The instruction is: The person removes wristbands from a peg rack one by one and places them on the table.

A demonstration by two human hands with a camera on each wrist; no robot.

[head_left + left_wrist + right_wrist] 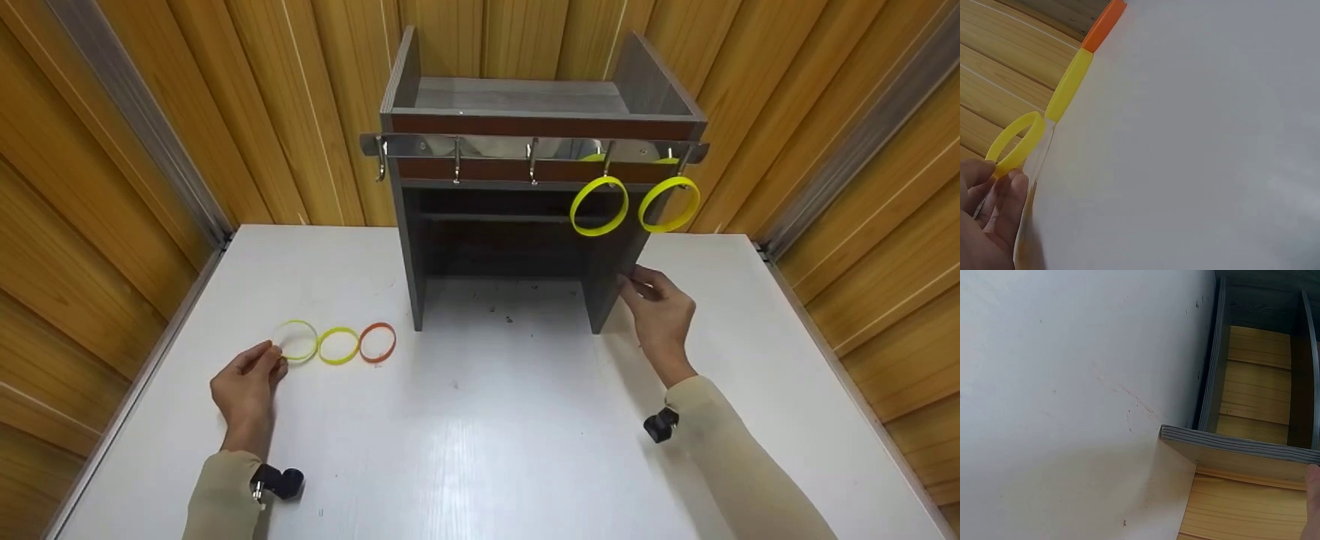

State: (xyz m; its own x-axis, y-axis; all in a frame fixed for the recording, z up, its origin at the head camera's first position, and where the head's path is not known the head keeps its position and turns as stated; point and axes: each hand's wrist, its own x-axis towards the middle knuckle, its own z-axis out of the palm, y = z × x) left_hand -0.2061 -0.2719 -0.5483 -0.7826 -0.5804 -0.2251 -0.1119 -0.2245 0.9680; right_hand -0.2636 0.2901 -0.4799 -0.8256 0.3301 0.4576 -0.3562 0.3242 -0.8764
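Note:
My left hand [247,390] pinches the near edge of a thin yellow ring [1033,138] between thumb and fingers. In the left wrist view that ring stands tilted up. Beside it on the white table lie a second yellow ring [338,363] and an orange ring [377,325], in a row. My right hand [664,315] touches the outer face of the right side panel [606,300] of a grey wooden rack, low near its front edge; some of its fingers are hidden. Two more yellow rings, a left one [592,232] and a right one [664,229], hang from the rack's right-hand hooks.
A metal hook strip [495,146] runs across the rack's front, its left hooks bare. The white table [465,450] has small dark specks and meets wood-plank walls [315,112] at the back and sides. A shelf board [495,217] crosses inside the rack.

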